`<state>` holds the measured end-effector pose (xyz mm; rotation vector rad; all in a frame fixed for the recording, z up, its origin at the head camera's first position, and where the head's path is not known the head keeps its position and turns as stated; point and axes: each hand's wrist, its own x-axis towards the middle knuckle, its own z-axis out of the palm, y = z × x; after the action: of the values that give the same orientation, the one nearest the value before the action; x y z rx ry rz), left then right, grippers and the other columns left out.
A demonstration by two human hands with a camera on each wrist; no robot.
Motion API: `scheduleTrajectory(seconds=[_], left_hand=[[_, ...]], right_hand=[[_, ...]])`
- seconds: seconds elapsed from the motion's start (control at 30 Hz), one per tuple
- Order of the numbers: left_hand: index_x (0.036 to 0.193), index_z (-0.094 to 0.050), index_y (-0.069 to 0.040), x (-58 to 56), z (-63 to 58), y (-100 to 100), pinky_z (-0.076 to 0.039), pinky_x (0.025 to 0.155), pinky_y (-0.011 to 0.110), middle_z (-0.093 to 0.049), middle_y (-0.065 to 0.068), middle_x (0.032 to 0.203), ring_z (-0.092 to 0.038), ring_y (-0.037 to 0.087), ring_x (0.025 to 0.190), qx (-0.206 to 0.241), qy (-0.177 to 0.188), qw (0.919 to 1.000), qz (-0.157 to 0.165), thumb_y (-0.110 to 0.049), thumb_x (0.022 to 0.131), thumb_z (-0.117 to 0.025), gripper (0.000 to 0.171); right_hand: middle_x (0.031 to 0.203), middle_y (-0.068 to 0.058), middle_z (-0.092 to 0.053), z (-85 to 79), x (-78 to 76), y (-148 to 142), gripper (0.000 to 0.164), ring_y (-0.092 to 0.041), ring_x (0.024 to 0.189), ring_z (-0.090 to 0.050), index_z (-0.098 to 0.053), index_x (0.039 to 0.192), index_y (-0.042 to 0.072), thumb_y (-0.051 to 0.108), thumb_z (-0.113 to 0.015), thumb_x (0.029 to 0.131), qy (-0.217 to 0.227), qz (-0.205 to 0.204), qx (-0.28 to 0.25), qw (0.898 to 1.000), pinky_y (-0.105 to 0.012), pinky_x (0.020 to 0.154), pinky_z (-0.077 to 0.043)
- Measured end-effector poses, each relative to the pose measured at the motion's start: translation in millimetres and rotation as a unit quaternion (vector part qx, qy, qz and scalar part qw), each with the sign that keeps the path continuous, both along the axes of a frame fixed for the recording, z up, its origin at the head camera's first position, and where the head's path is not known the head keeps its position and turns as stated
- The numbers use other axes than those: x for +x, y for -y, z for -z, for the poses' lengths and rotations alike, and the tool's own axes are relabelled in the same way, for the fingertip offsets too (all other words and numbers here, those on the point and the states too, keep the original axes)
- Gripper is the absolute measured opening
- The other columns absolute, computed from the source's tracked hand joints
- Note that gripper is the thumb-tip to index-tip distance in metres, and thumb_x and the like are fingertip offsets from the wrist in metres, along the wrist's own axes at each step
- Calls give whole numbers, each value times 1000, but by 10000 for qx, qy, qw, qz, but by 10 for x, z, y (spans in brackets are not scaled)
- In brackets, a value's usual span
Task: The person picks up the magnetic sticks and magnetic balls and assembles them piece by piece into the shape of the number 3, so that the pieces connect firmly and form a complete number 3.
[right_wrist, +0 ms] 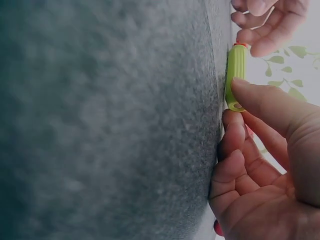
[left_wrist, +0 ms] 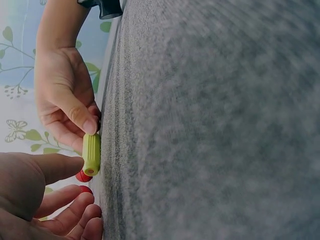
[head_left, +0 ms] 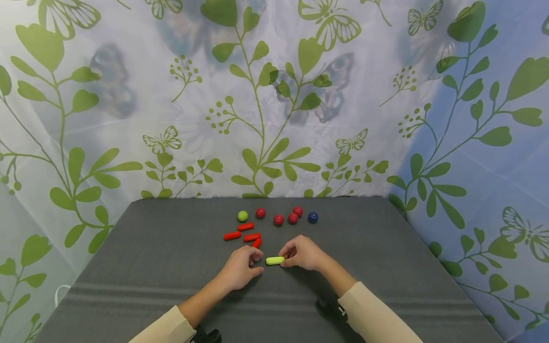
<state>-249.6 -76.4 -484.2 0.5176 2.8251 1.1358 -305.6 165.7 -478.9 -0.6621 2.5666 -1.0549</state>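
A yellow-green ridged stick (head_left: 274,260) with a small hole in its end lies on the dark grey cloth between the two hands. My right hand (head_left: 303,253) pinches its right end; in the right wrist view the thumb presses the side of the stick (right_wrist: 237,65). Just left of the stick, my left hand (head_left: 241,267) has loosely bent fingers and nothing in its grasp. The left wrist view shows a small gap between the left thumb and the stick (left_wrist: 91,150). Beyond the left fingers lies a red stick (head_left: 256,243), partly hidden by them.
More red sticks (head_left: 232,236) lie a little farther off. Behind them sit a green ball (head_left: 242,216), several red balls (head_left: 279,219) and a dark blue ball (head_left: 313,217). A leaf-and-butterfly patterned curtain (head_left: 274,119) hangs at the table's far edge and right side.
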Motion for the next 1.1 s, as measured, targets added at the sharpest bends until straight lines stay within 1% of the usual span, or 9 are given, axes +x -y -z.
scheduleTrajectory(seconds=[0.13,0.27,0.5,0.63,0.73,0.83,0.97,1.1], left_hand=[[115,-71,-4,13,9,-5,-51,77,31,-66,3,100,-59,17,88,33,-71,9999,99,-13,86,-83,33],[113,-71,-4,44,-4,0,-50,75,30,-66,4,99,-59,17,86,68,-61,9997,207,-12,85,-83,31],[111,-73,-8,67,6,8,-50,78,28,-68,0,101,-60,15,88,60,228,9973,699,-15,85,-84,29],[109,-74,-8,96,-2,0,-51,78,27,-69,-1,100,-60,14,88,104,258,9956,894,-14,83,-85,28],[106,-74,-8,122,-7,-12,-50,77,26,-69,-1,97,-60,14,86,132,235,9950,962,-13,82,-86,27],[103,-74,-9,140,-1,-28,-49,75,25,-67,-1,94,-59,13,84,109,288,9944,1008,-13,81,-87,26],[102,-74,-10,156,3,-49,-48,74,24,-66,-2,93,-58,11,83,91,355,9936,1071,-13,80,-87,26],[102,-74,-9,167,-3,-64,-49,74,24,-66,-2,94,-58,11,82,93,302,9935,1096,-13,80,-87,25]], right_hand=[[79,6,-72,-8,54,-9,12,-10,70,-62,-81,91,18,15,-88,81,6,-45,29,10000,-25,62,-52],[78,7,-72,-11,124,-24,12,-9,69,-62,-82,90,18,15,-88,81,-2,-62,66,10000,-25,61,-52],[76,8,-73,-8,291,-51,11,-9,68,-63,-82,88,18,15,-89,80,-58,-136,-33,9999,-25,59,-53],[75,6,-73,-7,379,-65,11,-8,66,-63,-82,88,17,14,-89,79,82,-143,-171,9997,-24,58,-52],[76,3,-73,-19,438,-62,12,-9,66,-63,-82,88,14,13,-89,79,249,-101,-282,9992,-24,58,-51],[76,1,-73,-32,489,-56,12,-10,67,-63,-81,88,12,13,-89,78,355,-50,-314,9989,-24,58,-51],[75,2,-72,-45,546,-51,13,-10,67,-63,-81,88,10,12,-89,78,351,-33,-287,9990,-24,58,-51],[76,2,-73,-48,580,-52,14,-10,67,-63,-81,89,9,10,-89,78,342,-13,-293,9990,-24,58,-51]])
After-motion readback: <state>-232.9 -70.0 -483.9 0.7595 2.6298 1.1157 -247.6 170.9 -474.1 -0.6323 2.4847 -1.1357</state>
